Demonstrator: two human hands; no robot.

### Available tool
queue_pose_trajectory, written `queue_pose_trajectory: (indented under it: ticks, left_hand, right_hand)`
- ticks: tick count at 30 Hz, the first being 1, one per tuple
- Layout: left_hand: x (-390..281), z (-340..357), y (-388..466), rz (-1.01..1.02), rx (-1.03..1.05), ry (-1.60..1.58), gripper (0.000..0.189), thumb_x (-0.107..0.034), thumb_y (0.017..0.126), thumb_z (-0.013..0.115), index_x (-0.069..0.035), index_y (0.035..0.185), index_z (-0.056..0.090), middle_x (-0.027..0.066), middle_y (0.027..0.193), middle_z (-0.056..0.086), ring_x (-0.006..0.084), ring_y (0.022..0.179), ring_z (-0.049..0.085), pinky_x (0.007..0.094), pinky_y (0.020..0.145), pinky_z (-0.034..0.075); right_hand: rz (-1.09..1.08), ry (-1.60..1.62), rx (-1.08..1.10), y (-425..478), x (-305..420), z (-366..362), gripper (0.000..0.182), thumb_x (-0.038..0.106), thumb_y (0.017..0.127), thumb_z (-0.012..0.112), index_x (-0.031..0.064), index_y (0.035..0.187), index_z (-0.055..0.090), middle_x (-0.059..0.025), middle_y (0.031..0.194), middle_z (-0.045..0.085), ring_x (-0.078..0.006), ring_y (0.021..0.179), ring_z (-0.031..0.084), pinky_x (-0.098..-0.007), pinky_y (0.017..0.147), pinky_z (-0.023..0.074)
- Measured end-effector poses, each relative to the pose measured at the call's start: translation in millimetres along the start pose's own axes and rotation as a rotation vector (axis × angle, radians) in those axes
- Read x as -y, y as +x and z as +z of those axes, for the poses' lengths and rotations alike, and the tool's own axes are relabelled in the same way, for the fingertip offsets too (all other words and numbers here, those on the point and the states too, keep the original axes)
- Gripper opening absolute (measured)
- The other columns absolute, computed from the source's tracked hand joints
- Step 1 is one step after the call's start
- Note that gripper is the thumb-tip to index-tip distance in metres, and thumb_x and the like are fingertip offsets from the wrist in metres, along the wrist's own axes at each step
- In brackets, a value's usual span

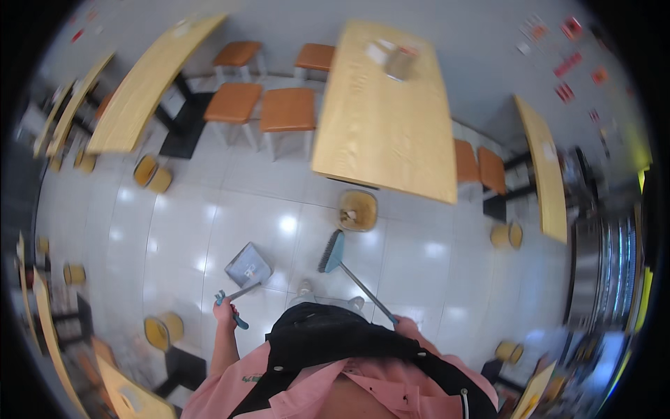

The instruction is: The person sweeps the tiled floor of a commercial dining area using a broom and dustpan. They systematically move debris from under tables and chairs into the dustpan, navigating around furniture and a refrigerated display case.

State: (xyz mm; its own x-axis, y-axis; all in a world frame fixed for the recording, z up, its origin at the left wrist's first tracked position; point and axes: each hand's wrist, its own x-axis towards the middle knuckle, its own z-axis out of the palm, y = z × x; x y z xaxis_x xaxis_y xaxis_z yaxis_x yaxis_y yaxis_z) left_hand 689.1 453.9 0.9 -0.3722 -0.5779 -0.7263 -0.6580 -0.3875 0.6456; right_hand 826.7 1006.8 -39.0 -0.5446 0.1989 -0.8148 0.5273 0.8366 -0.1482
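My left hand (225,311) grips the teal handle of a long-handled dustpan (247,266), whose grey pan has some small litter in it. In my right hand (406,327) is the upper end of a broom's shaft (366,291). The teal broom head (333,252) with dark bristles is angled on the tiled floor ahead of my feet. Just beyond it stands a yellowish waste bin (358,209) with some rubbish inside. The broom head's far tip is close to the bin; I cannot tell whether they touch.
A wooden table (387,125) stands beyond the bin, with a napkin holder (401,64) on it. Orange-brown stools (287,110) flank it. Another table (152,89) and a bin (153,174) are at the left, a bin (506,235) at the right. Glossy floor tiles (178,225) reflect lights.
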Motion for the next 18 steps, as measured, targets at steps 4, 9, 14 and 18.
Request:
queue_pose_trajectory:
  ticks: [4, 9, 14, 18]
  left_hand:
    - [35, 18, -11, 0.105, 0.138, 0.083, 0.009, -0.009, 0.072, 0.050, -0.005, 0.075, 0.042, 0.0025, 0.049, 0.038, 0.0121, 0.036, 0.037, 0.0266, 0.033, 0.034]
    - [35, 15, -97, 0.159, 0.194, 0.254, 0.010, -0.009, 0.071, 0.049, -0.007, 0.065, 0.041, 0.0012, 0.049, 0.037, 0.0113, 0.037, 0.037, 0.0263, 0.034, 0.033]
    - [38, 45, -224, 0.186, 0.223, 0.450, 0.013, -0.009, 0.072, 0.049, -0.008, 0.063, 0.040, 0.0003, 0.050, 0.037, 0.0106, 0.039, 0.036, 0.0247, 0.036, 0.031]
    - [46, 93, -248, 0.185, 0.328, 0.477, 0.012, -0.008, 0.071, 0.049, -0.009, 0.064, 0.040, -0.0001, 0.051, 0.037, 0.0107, 0.039, 0.036, 0.0246, 0.036, 0.031]
  right_hand:
    - [0.111, -0.010, -0.105, -14, -107, 34, 0.040, 0.017, 0.077, 0.041, 0.0266, 0.114, 0.050, -0.0111, 0.104, 0.056, -0.0282, 0.097, 0.053, -0.0380, 0.081, 0.0426]
    - [0.324, 0.120, -0.177, -86, -204, 59, 0.037, 0.013, 0.072, 0.044, 0.0285, 0.104, 0.057, -0.0050, 0.102, 0.058, -0.0253, 0.096, 0.054, -0.0368, 0.080, 0.0439]
    - [0.538, 0.291, -0.130, -195, -315, 43, 0.044, 0.008, 0.069, 0.048, 0.0288, 0.106, 0.057, -0.0048, 0.102, 0.058, -0.0229, 0.097, 0.054, -0.0334, 0.080, 0.0448]
    - [0.669, 0.327, -0.131, -222, -349, 28, 0.031, 0.013, 0.075, 0.048, 0.0243, 0.102, 0.059, -0.0021, 0.103, 0.058, -0.0206, 0.098, 0.054, -0.0324, 0.080, 0.0452]
